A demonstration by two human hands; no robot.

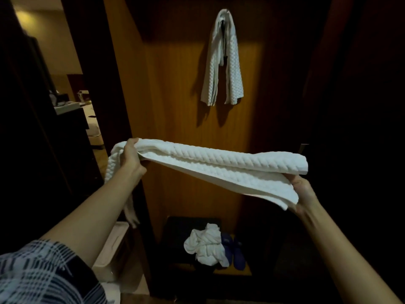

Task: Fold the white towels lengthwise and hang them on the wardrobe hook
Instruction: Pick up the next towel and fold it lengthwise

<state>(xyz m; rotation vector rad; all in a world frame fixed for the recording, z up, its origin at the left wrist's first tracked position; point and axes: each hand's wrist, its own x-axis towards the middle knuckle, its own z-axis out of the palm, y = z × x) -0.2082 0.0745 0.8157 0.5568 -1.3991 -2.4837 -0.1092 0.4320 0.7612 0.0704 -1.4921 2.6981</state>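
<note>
towel [210,163] stretched flat btwn our left hand [129,156] at 9 and right hand [303,191] at 3, both gripping ends to keep the fold; hook [223,23] at 12 already has one.

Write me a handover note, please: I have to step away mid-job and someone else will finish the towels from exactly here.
Left hand: grips one end of the white waffle-textured towel, some cloth hanging below it.
Right hand: holds the other end from beneath.
The towel is stretched level between both hands, folded into a long strip, in front of the wooden wardrobe panel.
Done: one folded white towel hangs on the hook.
Left: hang the held towel; a crumpled white cloth pile, possibly more towels, lies low beside blue slippers.
</note>
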